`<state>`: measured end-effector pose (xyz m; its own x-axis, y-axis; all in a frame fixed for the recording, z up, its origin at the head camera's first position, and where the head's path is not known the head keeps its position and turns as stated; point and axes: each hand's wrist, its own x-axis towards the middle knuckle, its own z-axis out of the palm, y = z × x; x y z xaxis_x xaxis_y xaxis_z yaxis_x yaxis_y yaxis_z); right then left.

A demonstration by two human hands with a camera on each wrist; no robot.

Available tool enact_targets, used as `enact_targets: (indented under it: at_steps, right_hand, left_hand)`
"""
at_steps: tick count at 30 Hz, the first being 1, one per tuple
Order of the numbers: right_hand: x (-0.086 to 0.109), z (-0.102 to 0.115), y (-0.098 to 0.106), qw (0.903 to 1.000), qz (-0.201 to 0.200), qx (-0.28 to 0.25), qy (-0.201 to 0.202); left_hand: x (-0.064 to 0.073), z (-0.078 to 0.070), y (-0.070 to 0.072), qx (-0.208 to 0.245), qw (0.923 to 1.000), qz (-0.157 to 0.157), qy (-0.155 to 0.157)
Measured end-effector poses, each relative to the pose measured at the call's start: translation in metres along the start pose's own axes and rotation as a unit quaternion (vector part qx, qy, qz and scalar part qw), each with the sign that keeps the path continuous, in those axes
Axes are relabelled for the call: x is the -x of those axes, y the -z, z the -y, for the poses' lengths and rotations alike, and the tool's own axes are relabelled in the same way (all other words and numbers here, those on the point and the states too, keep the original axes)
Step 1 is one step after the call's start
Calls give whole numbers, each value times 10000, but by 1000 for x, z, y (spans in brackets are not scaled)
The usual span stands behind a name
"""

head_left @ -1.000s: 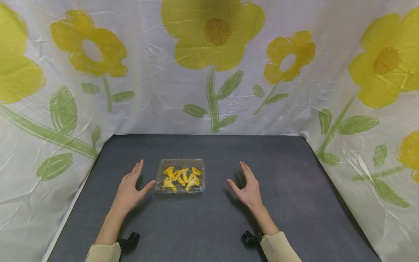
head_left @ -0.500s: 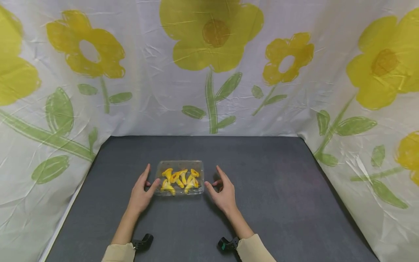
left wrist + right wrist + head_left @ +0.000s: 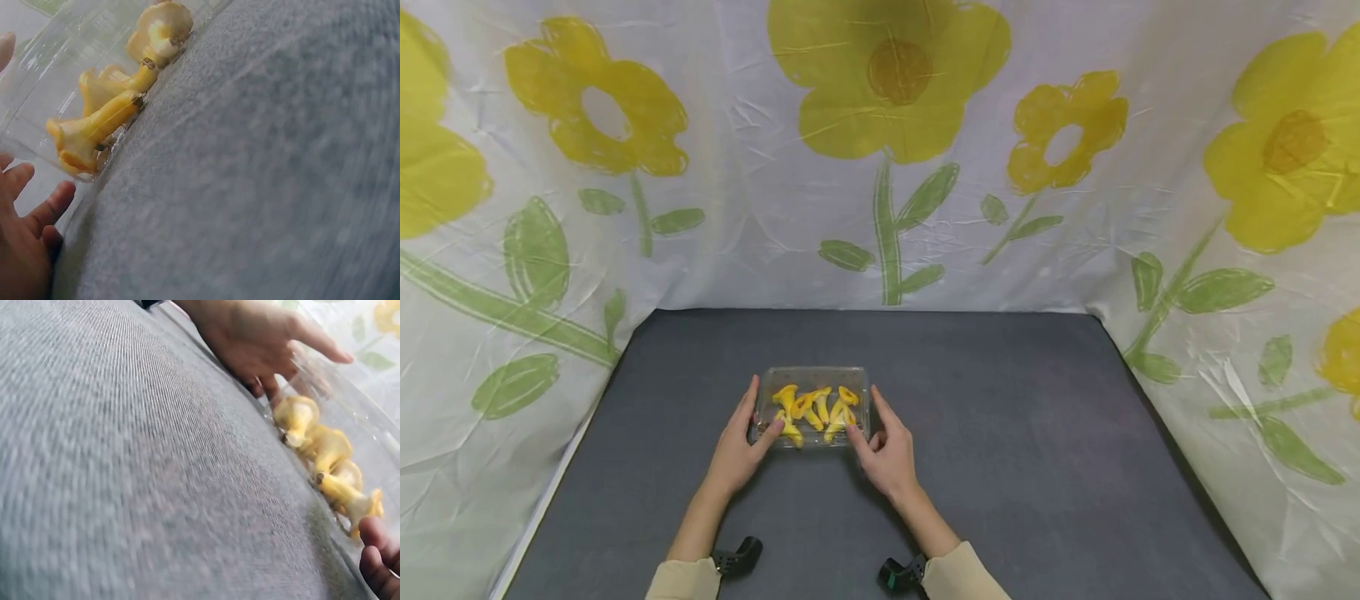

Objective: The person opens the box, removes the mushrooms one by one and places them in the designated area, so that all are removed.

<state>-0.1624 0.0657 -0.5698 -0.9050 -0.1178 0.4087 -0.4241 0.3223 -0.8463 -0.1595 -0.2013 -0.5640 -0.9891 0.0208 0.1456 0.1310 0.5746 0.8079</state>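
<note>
A clear plastic box (image 3: 812, 375) of yellow trumpet-shaped mushrooms (image 3: 822, 404) rests on the dark cloth, left of centre. My left hand (image 3: 737, 450) is at its left end, thumb over the near corner and straight fingers along the side. Matching it at the right end, my right hand (image 3: 889, 458) has its thumb over the near right corner. The left wrist view shows left fingertips (image 3: 62, 195) close to the box's lower corner beside the mushrooms (image 3: 103, 122). In the right wrist view, right fingertips (image 3: 372, 531) are beside the near mushroom; the left thumb (image 3: 325, 344) stretches above the box. Firm contact cannot be told.
Dark grey cloth (image 3: 1037, 467) covers the table around the box. White curtains with painted yellow flowers (image 3: 737, 250) enclose the back and both sides. Black wrist cameras (image 3: 741, 557) are strapped to both wrists, below beige sleeves.
Both hands have moved inward, the right one coming a long way left, until they flank the box with thumbs over its near corners. The box stays in place.
</note>
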Motion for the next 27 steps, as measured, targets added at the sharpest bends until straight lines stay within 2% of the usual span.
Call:
enact_targets:
  at_steps: [6, 10, 14, 17, 20, 27]
  right_hand:
    - [1, 2, -4, 9999, 95, 50, 39]
    - [2, 2, -5, 9996, 206, 166, 48]
    - [3, 4, -6, 9994, 270, 220, -36]
    - [4, 7, -8, 9994, 238, 235, -76]
    - [4, 9, -11, 9996, 140, 212, -154]
    - [8, 10, -18, 9985, -17, 101, -541]
  left_hand:
    - [1, 0, -5, -106, 9998, 143, 7]
    - [1, 2, -6, -18, 9996, 277, 69]
    - [0, 2, -6, -186, 9988, 360, 286]
    - [-1, 1, -4, -335, 9975, 405, 466]
    - [-3, -1, -2, -285, 9971, 464, 528]
    - [-3, 2, -4, -120, 9976, 526, 437]
